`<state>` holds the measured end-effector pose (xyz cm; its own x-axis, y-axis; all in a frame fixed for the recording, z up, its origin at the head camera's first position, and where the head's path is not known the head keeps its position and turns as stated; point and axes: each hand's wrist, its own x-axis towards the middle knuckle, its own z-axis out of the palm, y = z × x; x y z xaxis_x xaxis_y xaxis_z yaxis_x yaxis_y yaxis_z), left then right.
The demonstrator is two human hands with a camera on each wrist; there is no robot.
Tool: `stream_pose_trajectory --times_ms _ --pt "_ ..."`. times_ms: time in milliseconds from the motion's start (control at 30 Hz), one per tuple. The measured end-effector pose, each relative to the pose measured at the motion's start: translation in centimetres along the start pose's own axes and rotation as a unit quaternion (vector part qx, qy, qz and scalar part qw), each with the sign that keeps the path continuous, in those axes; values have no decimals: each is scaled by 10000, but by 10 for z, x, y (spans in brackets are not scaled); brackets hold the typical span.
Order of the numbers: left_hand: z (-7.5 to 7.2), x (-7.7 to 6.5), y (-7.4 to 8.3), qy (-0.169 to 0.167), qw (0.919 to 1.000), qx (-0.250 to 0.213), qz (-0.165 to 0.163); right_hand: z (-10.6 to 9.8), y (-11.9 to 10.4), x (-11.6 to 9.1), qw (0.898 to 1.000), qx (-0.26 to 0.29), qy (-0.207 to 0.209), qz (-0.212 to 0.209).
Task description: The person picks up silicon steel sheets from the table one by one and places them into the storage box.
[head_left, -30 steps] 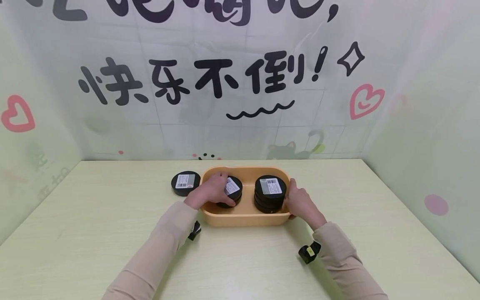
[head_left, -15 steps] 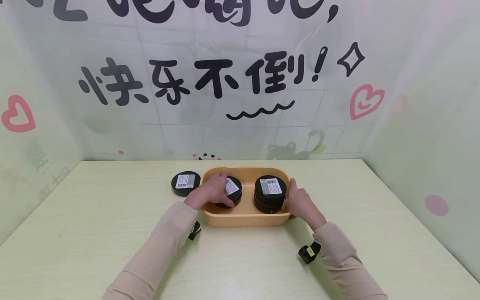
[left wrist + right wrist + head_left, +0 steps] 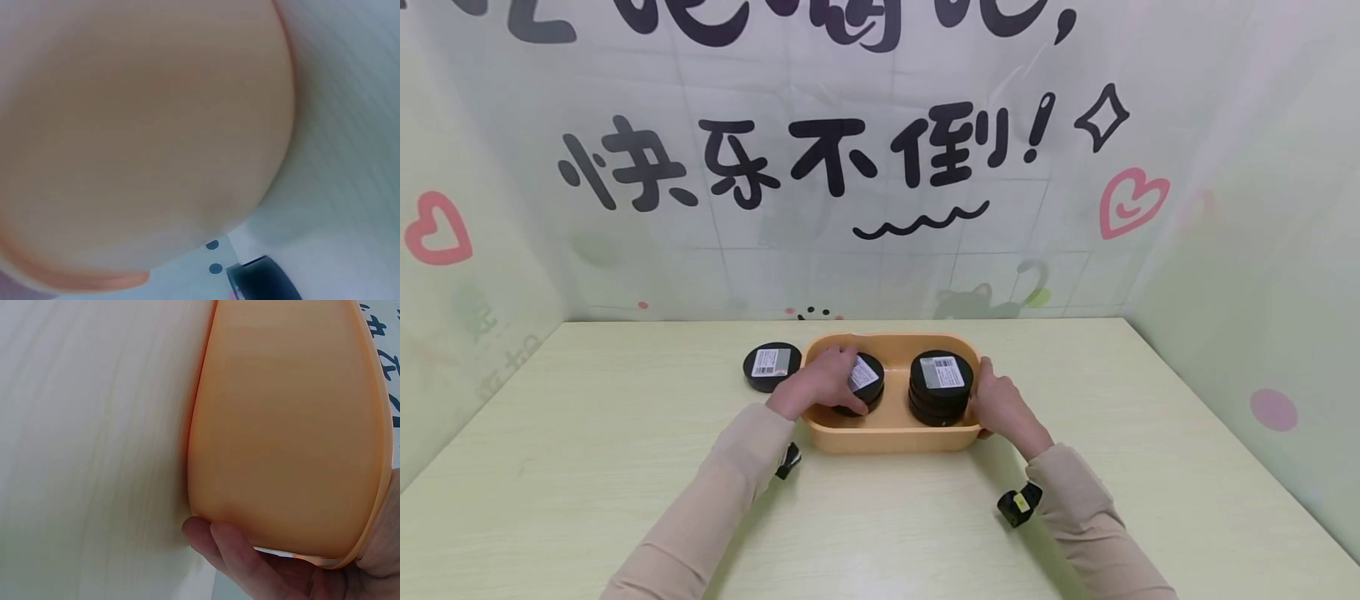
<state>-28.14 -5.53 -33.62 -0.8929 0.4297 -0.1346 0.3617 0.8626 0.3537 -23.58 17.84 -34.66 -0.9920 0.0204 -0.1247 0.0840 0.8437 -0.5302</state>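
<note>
An orange oblong bin with rounded ends stands on the table, holding two stacks of flat round black containers with white labels. My left hand reaches over the bin's left end and grips the left stack's top black container, thumb at its front. The fingers' far side is hidden. At the right end, my right hand holds the bin's wall; in the right wrist view its fingers curl against the outside. Close by stands the taller right stack. The left wrist view shows mostly the bin's outer wall.
One more black container lies on the table, just left of the bin, and its edge shows low in the left wrist view. The pale wooden table ends at a printed wall sheet behind the bin.
</note>
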Motion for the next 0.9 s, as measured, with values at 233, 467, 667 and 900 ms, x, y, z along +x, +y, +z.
stream_pose_trajectory --times_ms 233,467,667,900 --pt "-6 -5 2 112 9998 60 123 0 0 0 10000 -26 -18 -23" --pt "-14 -11 3 394 9977 186 517 0 0 0 10000 10 -19 -11" --pt "-25 -20 3 713 9944 -117 778 0 1 0 10000 -14 -8 -20" --pt "-38 -28 -2 1278 9852 -254 1114 0 1 -1 9999 -11 44 -112"
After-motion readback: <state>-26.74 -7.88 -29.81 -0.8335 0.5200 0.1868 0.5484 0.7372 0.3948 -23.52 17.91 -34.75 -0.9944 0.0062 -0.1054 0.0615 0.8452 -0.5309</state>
